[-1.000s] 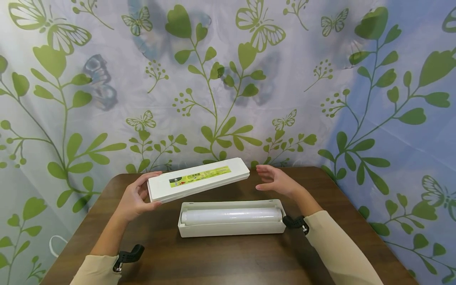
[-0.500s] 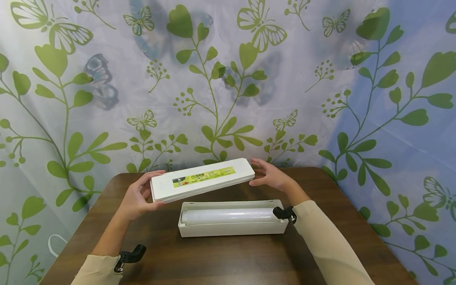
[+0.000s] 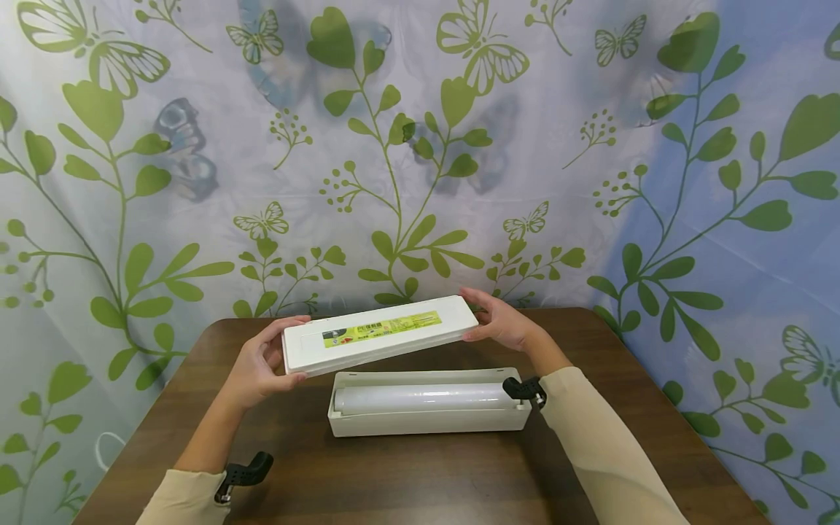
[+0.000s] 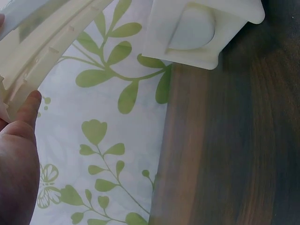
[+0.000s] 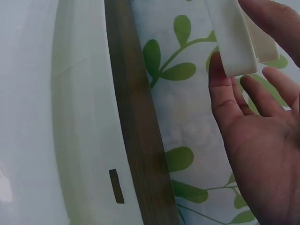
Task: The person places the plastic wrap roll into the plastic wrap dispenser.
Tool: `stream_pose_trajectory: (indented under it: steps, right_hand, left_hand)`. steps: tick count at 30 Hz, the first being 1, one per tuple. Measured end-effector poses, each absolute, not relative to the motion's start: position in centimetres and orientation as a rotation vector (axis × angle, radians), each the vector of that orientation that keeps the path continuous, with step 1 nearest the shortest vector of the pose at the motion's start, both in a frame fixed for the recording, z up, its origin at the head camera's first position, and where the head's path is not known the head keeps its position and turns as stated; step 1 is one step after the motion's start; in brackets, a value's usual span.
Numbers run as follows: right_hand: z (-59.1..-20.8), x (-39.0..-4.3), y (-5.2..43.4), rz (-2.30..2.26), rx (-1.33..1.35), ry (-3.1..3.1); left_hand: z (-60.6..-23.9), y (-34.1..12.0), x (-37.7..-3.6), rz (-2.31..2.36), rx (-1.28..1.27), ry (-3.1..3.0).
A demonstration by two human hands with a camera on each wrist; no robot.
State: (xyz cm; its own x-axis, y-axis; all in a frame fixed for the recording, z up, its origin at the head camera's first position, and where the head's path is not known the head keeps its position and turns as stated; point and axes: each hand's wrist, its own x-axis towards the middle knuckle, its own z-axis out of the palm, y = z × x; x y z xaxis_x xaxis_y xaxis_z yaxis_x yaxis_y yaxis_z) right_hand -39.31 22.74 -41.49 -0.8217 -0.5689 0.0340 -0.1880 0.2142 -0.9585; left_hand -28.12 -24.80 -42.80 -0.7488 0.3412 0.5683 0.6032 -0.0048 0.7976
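Left hand (image 3: 259, 364) pinches the left end of the white lid (image 3: 387, 341), thumb at the front edge, fingers round the back. Right hand (image 3: 495, 321) pinches the other end, thumb in front, fingers behind; how firm that grip is, can't tell. Lid is held in the air, label (image 3: 382, 329) facing up, slanted so its right end sits higher in the head view than its left. Left wrist view shows its ridged underside.

White box (image 3: 429, 424) sits uncovered on the wooden table (image 3: 374, 481), just this side of the lid, with a clear wrap roll (image 3: 420, 397) lying lengthwise inside. Lid and box are apart; exact height of the gap can't be judged.

Step in hand, as I read it: two-handed handling of the lid, box not yet covered. If closing is meant, next move calls for levelling the lid, bringing it toward the person over the box and lining up both ends before pressing down. Main risk would be one end seating crooked. Black wrist mount (image 3: 520, 390) on the right overlaps the box's right end in view; contact unclear, so watch for a snag.
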Motion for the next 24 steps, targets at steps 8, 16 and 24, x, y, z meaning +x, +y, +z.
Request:
stream_pose_trajectory:
  steps: [8, 16, 24]
  right_hand:
    - [-41.6, -39.3, 23.0, -1.613, -0.706, 2.193]
    - [-41.8, -39.5, 23.1, -1.63, -0.652, 2.156]
    - [-41.8, -39.8, 23.1, -1.663, -0.622, 2.108]
  left_hand:
    - [-43.0, -24.7, -28.4, -1.825, -1.007, -2.073]
    - [-43.2, -25.1, -29.1, -1.817, -1.024, -2.1]
    - [-43.6, -25.5, -30.3, -1.798, -1.056, -2.118]
